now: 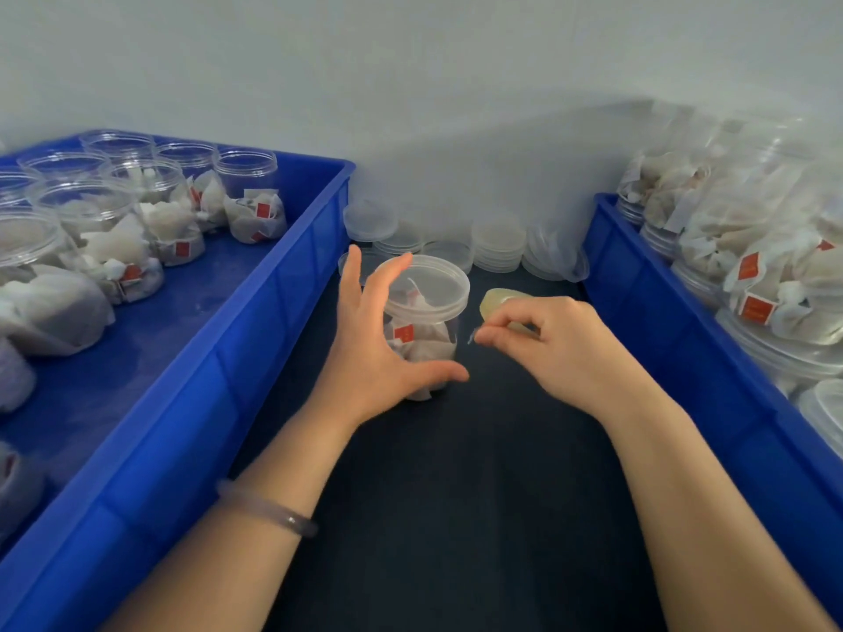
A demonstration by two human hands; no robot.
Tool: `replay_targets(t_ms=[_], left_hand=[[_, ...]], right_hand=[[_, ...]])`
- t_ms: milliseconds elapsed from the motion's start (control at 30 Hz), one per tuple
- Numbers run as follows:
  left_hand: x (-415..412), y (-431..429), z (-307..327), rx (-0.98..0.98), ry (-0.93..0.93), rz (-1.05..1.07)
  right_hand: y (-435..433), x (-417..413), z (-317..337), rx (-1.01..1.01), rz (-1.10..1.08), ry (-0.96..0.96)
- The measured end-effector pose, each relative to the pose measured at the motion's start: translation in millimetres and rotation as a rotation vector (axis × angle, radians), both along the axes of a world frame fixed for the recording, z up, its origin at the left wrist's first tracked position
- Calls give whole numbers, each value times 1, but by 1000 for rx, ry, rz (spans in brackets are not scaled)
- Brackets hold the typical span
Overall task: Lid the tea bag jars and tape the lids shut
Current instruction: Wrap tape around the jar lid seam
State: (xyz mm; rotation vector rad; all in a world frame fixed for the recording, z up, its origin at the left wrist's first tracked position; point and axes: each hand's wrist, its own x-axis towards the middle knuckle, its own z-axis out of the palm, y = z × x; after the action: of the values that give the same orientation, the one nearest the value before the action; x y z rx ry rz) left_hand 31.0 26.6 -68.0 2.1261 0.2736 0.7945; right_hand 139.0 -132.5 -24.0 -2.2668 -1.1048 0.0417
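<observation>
A clear plastic jar [426,346] holding tea bags with red tags stands on the black mat between two blue crates. A translucent lid [431,285] sits on top of it. My left hand [369,353] is spread against the jar's left side, fingers straight up beside the lid and thumb stretched in front of the base. Just right of the jar, my right hand [561,344] holds a yellowish roll of clear tape [498,297]. Its thumb and forefinger pinch the loose tape end, which points toward the jar.
The blue crate on the left [255,330] holds several open jars of tea bags [246,184]. The blue crate on the right [661,321] is piled with filled jars [757,266]. Stacks of spare lids [497,248] stand behind the jar against the white wall.
</observation>
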Motion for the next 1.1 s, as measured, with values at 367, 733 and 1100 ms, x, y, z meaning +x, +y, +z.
replay_targets(t_ms=[367, 733, 1100], left_hand=[[16, 2, -12, -82, -194, 33], [15, 0, -9, -183, -242, 63], [-18, 10, 0, -304, -227, -201]], right_hand=[[19, 5, -7, 26, -4, -53], [20, -6, -3, -18, -60, -92], [-6, -16, 31, -123, 100, 258]])
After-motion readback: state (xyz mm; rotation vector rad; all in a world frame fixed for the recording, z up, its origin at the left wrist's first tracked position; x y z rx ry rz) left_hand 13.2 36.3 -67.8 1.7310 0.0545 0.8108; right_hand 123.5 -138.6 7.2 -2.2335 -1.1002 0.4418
